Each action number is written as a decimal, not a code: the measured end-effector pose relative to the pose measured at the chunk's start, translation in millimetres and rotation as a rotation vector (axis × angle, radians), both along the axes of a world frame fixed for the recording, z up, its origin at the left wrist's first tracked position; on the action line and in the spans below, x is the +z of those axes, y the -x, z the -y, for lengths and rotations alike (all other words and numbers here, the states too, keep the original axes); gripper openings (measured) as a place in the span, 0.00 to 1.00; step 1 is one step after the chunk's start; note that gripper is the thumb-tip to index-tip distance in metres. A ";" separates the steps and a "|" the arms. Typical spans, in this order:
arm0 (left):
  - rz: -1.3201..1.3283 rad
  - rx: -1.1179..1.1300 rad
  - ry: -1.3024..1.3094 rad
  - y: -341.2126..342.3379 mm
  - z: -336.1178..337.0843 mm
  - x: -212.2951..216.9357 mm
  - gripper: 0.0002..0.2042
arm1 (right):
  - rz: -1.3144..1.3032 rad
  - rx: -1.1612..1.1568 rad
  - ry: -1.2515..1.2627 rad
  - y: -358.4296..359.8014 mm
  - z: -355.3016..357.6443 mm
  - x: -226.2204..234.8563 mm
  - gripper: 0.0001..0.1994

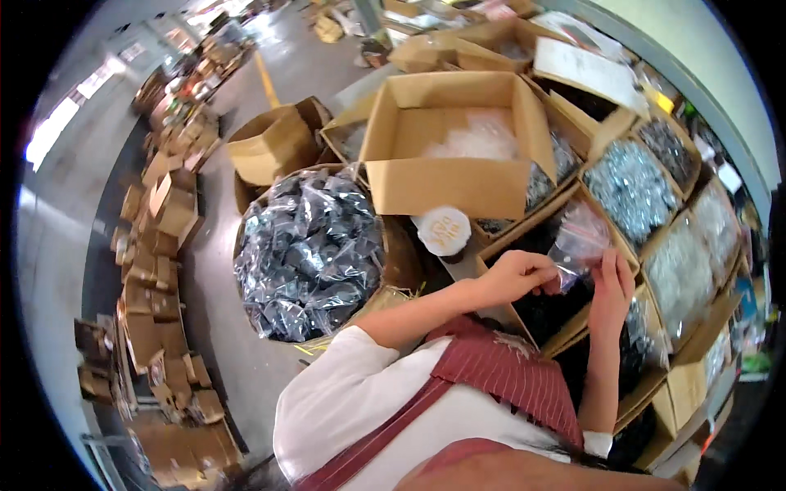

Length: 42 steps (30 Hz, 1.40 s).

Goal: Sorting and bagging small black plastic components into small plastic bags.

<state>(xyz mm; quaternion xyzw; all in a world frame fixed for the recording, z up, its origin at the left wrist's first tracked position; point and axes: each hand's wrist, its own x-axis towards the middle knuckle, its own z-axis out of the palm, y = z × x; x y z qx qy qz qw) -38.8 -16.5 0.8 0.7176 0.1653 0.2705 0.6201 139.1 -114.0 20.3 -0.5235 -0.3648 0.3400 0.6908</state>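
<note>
Right of the frame's centre, both hands meet on a small clear plastic bag (580, 239). The left hand (517, 277) pinches the bag's lower left corner with its fingers curled narrow around the film. The right hand (612, 288) rises just beside it, fingers closed on the bag's right edge, palm turned toward the left. The bag hangs between the two hands above a cardboard box of dark parts (547, 309), not touching it as far as the view shows.

Above the hands, in the upper middle of the frame, stands a large open carton (446, 186) with a loose heap of clear bags (476, 139) inside. Just below its front wall sits a round white lid (444, 230). To the left of centre a round bin (395, 254) is piled high with dark packets in shiny film (307, 254). Along the right side run several open boxes of silvery bagged hardware (632, 186). Far left, many small folded cartons (168, 204) are stacked on the grey floor (57, 245). A red striped apron (508, 372) over a white sleeve (352, 393) fills the bottom
</note>
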 end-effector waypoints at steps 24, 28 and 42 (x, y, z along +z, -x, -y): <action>-0.141 -0.048 0.057 -6.7 -13.7 9.7 0.16 | 0.123 0.335 0.159 8.4 27.1 -10.7 0.11; -0.102 0.086 -0.249 -0.8 -7.6 16.2 0.07 | 0.042 0.410 0.251 -6.2 25.0 -19.8 0.10; -0.283 0.216 -0.354 -0.3 8.5 40.0 0.11 | -0.014 0.621 0.432 -1.6 46.7 -3.3 0.08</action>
